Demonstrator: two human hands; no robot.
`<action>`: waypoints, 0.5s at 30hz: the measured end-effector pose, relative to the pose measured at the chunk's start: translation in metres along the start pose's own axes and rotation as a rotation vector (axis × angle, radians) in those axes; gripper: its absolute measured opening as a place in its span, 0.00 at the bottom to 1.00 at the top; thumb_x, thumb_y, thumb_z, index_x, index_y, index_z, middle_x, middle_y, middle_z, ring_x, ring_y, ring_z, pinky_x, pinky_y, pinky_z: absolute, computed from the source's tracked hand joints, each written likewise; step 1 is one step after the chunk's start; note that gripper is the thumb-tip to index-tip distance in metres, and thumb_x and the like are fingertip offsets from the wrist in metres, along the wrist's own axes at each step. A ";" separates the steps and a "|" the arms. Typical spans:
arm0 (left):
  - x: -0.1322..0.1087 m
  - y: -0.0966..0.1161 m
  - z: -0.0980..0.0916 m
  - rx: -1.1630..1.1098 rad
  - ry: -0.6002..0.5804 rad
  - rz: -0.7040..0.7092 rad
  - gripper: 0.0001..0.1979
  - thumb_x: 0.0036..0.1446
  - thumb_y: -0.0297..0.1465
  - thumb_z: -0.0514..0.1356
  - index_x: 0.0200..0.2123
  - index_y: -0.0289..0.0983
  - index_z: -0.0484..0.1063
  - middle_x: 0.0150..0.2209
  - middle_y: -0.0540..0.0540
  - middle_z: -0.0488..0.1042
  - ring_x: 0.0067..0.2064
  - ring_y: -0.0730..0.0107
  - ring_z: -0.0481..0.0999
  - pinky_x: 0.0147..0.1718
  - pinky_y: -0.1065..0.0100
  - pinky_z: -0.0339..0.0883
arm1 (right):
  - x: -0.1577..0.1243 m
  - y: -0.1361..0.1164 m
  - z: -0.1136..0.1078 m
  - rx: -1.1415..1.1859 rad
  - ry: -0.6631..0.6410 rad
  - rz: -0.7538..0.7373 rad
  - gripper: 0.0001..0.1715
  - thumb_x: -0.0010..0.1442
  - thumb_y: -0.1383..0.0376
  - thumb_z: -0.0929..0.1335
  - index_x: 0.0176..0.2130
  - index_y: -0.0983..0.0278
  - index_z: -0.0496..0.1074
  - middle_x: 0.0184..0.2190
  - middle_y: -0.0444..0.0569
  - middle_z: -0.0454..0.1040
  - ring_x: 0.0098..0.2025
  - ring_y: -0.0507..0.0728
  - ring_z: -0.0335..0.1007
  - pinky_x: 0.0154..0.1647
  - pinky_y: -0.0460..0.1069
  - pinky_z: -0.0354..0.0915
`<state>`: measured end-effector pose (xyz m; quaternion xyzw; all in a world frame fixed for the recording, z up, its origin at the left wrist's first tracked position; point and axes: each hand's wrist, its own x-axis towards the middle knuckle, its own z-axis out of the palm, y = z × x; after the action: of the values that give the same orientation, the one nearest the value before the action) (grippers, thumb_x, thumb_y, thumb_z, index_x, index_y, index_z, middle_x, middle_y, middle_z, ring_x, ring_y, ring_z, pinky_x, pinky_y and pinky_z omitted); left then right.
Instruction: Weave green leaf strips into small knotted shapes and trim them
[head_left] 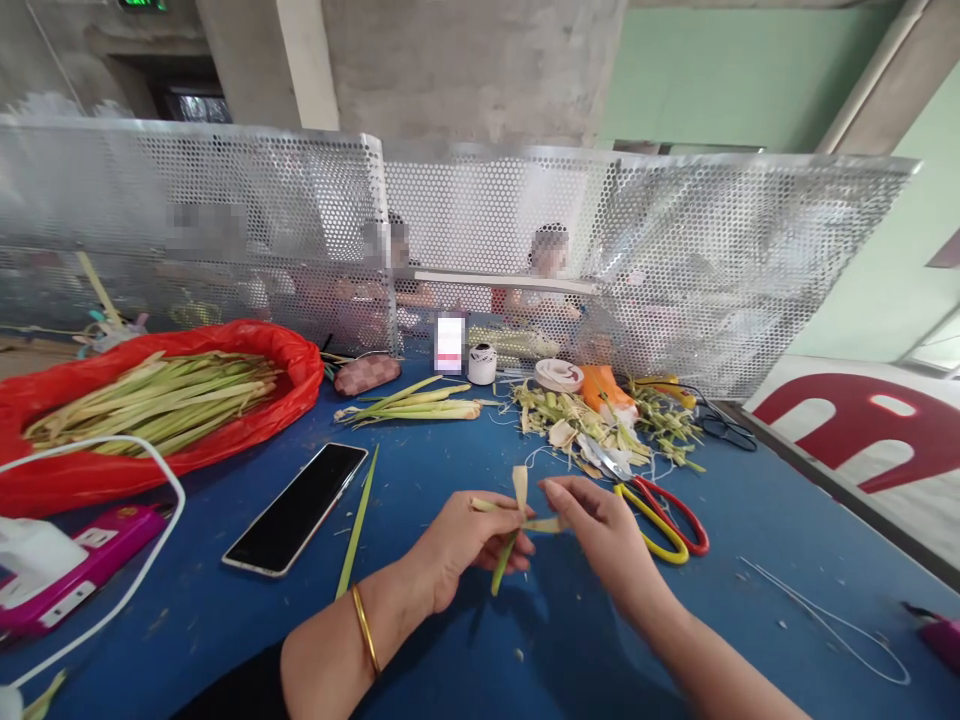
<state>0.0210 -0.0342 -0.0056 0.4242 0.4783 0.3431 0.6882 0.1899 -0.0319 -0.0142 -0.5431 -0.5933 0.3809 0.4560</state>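
Observation:
Low over the blue table, my left hand (pixel 476 540) grips a small cross of folded leaf strips (pixel 520 490) between thumb and fingers. Pale ends stick out upward and to the sides, and a green end points down. On the right, my right hand (pixel 592 525) is closed in a pinch at the pale strip end (pixel 544 524) on that side; its fingertips partly hide the contact. Scissors (pixel 660 515) with red and yellow handles lie just beyond my right hand. A single green leaf strip (pixel 358 520) rests left of my left hand.
A red bag (pixel 300 350) full of leaf strips stands at left, near a purple power strip (pixel 97 560) and a black phone (pixel 296 510). Leaf scraps (pixel 577 425), a thread spool (pixel 482 364) and a tape roll (pixel 559 375) lie before a perforated metal divider (pixel 480 200). People sit behind it.

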 end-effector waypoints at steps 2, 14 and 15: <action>-0.002 -0.001 0.002 0.072 -0.057 -0.016 0.16 0.46 0.39 0.64 0.34 0.33 0.77 0.23 0.45 0.76 0.25 0.69 0.76 0.29 0.68 0.68 | 0.001 -0.002 -0.001 0.096 -0.074 0.082 0.23 0.50 0.47 0.69 0.27 0.65 0.74 0.24 0.46 0.71 0.29 0.55 0.63 0.29 0.47 0.58; -0.004 -0.008 0.012 0.262 -0.087 0.013 0.10 0.43 0.36 0.66 0.23 0.34 0.74 0.15 0.51 0.70 0.19 0.74 0.68 0.22 0.72 0.58 | -0.008 0.009 0.017 0.263 0.013 0.130 0.18 0.45 0.55 0.73 0.18 0.64 0.68 0.17 0.42 0.66 0.23 0.51 0.57 0.25 0.47 0.55; -0.005 -0.007 0.011 0.250 -0.092 0.021 0.11 0.43 0.37 0.66 0.24 0.34 0.75 0.16 0.50 0.71 0.20 0.73 0.69 0.22 0.72 0.58 | -0.007 0.008 0.015 0.264 0.012 0.120 0.19 0.46 0.54 0.73 0.19 0.64 0.68 0.17 0.41 0.66 0.23 0.51 0.58 0.26 0.47 0.56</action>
<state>0.0306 -0.0440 -0.0083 0.5268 0.4810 0.2682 0.6475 0.1775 -0.0369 -0.0270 -0.5153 -0.5018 0.4791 0.5031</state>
